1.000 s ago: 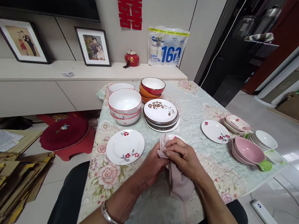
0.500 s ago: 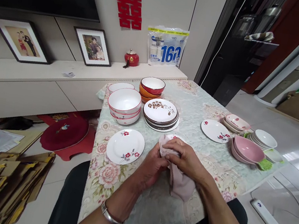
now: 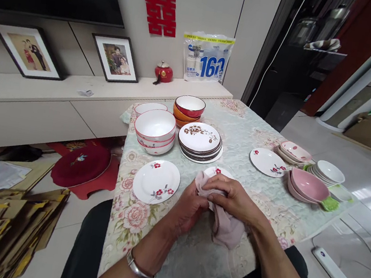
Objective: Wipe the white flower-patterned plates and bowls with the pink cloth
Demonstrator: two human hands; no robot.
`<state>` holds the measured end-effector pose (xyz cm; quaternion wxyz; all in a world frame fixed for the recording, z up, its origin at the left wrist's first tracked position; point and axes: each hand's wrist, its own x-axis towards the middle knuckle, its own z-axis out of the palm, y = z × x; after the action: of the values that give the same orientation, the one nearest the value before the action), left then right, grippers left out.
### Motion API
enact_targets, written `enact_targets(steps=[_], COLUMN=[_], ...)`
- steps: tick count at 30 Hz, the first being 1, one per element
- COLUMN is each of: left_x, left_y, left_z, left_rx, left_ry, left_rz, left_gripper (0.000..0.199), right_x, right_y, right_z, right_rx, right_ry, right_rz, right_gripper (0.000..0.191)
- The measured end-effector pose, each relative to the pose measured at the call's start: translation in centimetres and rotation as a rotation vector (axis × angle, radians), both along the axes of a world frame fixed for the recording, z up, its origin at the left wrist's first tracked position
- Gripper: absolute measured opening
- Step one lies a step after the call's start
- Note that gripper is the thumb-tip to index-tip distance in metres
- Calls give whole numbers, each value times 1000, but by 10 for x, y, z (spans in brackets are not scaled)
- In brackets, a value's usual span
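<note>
A pale pink cloth point(image 3: 227, 228) is bunched between my two hands over the table, its loose end hanging toward me. My left hand point(image 3: 192, 208) is closed around the cloth's left side. From the right, my right hand point(image 3: 234, 197) presses its fingers into the folds. Just behind them shows part of a white plate with a red flower point(image 3: 217, 171), mostly covered by the hands and cloth. Left of my hands lies a similar floral plate point(image 3: 156, 182). Whether anything is wrapped in the cloth is hidden.
Behind stand white bowls point(image 3: 155, 127), orange and red bowls point(image 3: 189, 107) and stacked brown-patterned plates point(image 3: 199, 139). At right are another floral plate point(image 3: 267, 162), pink dishes point(image 3: 309, 184) and small white bowls point(image 3: 330, 172). The tablecloth point(image 3: 136, 218) is flowered.
The right hand's fingers have shifted slightly over the cloth, and more of the plate behind shows. The cloth's hanging end has moved a little. The dishes have stayed in place.
</note>
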<state>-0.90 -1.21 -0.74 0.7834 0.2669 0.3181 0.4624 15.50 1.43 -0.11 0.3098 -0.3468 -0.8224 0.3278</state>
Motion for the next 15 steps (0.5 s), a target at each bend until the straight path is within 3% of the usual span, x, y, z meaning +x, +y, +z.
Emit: enact_targets(steps=[3, 7, 8, 10, 13, 15], left_x=[0, 1, 1, 1, 1, 1], left_y=[1, 0, 0, -1, -1, -1], left_z=[3, 5, 4, 3, 1, 1], left_rx=[-23, -6, 0, -4, -16, -11], left_ry=[10, 39, 39, 28, 11, 19], left_rz=[6, 3, 5, 10, 11, 9], left_gripper=[73, 76, 76, 76, 72, 72], right_x=[16, 18, 15, 8, 5, 9], right_y=[1, 5, 5, 3, -1, -1], right_z=[1, -9, -10, -7, 1, 1], right_rx=[-86, 47, 79, 89, 13, -15], right_ry=[-67, -117, -124, -118, -80, -81], right_rz=[8, -349, -381, -287, -35, -32], right_gripper=[17, 22, 23, 22, 19, 16])
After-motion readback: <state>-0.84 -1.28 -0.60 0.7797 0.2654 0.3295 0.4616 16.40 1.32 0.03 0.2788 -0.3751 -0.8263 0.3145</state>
